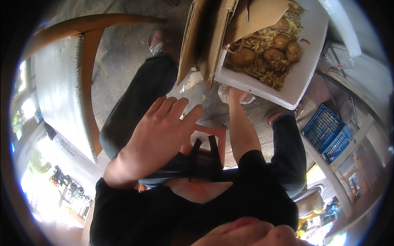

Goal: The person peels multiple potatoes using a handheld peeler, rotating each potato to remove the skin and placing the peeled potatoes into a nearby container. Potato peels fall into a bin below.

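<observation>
My left hand (166, 123) is raised over my lap, back up, fingers apart, with nothing seen in it. My right hand (236, 94) reaches down beside the near wall of a white foam box (255, 89). It is at a clear plastic bag (224, 93), and its fingers are largely hidden, so its grip cannot be made out. Inside the box lie several brown potatoes (274, 55) on a heap of peelings (271, 77). Brown cardboard (215, 40) stands at the box's left side, and a flap (261, 15) covers part of the potatoes.
A red plastic frame (222, 132) and black straps (215, 153) are between my legs. On the left is a white-topped table (58, 86) with a curved wooden part (92, 23). Blue plastic baskets (326, 129) are at the right. A light-coloured scrap (194, 79) lies on the floor.
</observation>
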### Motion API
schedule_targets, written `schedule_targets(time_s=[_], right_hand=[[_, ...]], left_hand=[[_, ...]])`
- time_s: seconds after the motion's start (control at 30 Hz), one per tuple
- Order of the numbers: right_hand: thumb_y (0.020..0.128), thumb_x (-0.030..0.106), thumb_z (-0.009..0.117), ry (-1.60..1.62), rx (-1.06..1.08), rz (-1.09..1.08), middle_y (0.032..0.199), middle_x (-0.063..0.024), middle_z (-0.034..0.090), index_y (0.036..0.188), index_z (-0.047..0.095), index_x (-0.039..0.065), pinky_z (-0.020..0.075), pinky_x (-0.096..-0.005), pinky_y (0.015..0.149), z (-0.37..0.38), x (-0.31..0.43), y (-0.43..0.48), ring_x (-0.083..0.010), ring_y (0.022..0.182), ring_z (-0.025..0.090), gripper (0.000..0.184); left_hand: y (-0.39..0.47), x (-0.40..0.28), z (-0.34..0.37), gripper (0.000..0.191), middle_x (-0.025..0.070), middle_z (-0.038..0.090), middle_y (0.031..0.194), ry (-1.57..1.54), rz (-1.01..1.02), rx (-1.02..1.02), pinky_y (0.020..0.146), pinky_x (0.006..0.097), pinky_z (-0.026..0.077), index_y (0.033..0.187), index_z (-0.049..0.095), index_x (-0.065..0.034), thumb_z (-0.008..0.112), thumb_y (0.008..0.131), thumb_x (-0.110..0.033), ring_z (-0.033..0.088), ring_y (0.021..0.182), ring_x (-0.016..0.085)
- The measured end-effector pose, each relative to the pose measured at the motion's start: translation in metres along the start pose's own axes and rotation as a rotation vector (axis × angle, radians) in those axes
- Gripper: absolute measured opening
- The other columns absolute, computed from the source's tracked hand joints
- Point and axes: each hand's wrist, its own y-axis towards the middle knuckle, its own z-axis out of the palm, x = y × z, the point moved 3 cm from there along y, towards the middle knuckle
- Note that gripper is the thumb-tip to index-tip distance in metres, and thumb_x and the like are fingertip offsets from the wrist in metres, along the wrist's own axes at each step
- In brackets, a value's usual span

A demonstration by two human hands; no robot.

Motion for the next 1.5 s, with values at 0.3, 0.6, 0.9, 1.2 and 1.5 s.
schedule_targets(time_s=[0.3,0.6,0.9,1.2,1.5], right_hand=[[0.093,-0.001,0.058,0.915,0.211,0.098,0.127,-0.0116,0.058,0.135,0.049,0.0,0.0564,-0.0384,0.087,-0.147,0.054,-0.09,-0.0248,0.108,0.062,0.044],[0.092,0.005,0.062,0.524,0.08,-0.698,0.124,-0.0158,0.063,0.127,0.057,-0.005,0.0545,-0.036,0.085,-0.276,0.274,-0.092,-0.0227,0.105,0.065,0.037],[0.085,0.004,0.062,0.282,-0.147,-0.861,0.103,-0.0152,0.072,0.108,0.067,-0.01,0.051,-0.0341,0.081,-0.294,0.344,-0.047,-0.0218,0.092,0.067,0.028],[0.085,0.003,0.062,0.412,-0.586,-1.019,0.099,-0.0153,0.072,0.103,0.067,-0.007,0.052,-0.0356,0.079,-0.467,0.311,-0.024,-0.0233,0.09,0.069,0.022],[0.087,0.01,0.065,0.257,-0.378,-0.408,0.096,-0.0172,0.074,0.106,0.07,-0.002,0.0535,-0.0387,0.078,-0.383,0.083,0.161,-0.027,0.088,0.071,0.023]], left_hand=[[-0.001,-0.009,0.014,0.042,0.0132,0.062,0.106,0.011,0.117,-0.111,0.095,0.0397,0.048,0.121,0.057,-0.0057,0.072,0.082,-0.016,0.062,0.103,0.029],[0.01,0.004,0.024,0.037,0.0183,0.065,0.104,-0.107,0.134,-0.055,0.087,0.0456,0.05,0.12,0.059,-0.0031,0.066,0.087,-0.02,0.062,0.102,0.037],[0.02,0.008,0.021,0.037,0.0193,0.065,0.107,-0.088,0.137,-0.047,0.09,0.0453,0.049,0.12,0.061,-0.0051,0.065,0.089,-0.025,0.061,0.106,0.037],[0.022,0.012,0.024,0.038,0.0202,0.066,0.11,-0.131,0.11,-0.019,0.092,0.0454,0.048,0.122,0.059,-0.0054,0.063,0.091,-0.027,0.06,0.109,0.039],[0.034,0.003,0.031,0.031,0.0192,0.066,0.105,-0.413,0.003,0.03,0.086,0.0397,0.051,0.118,0.06,-0.0032,0.063,0.092,-0.02,0.064,0.102,0.036]])
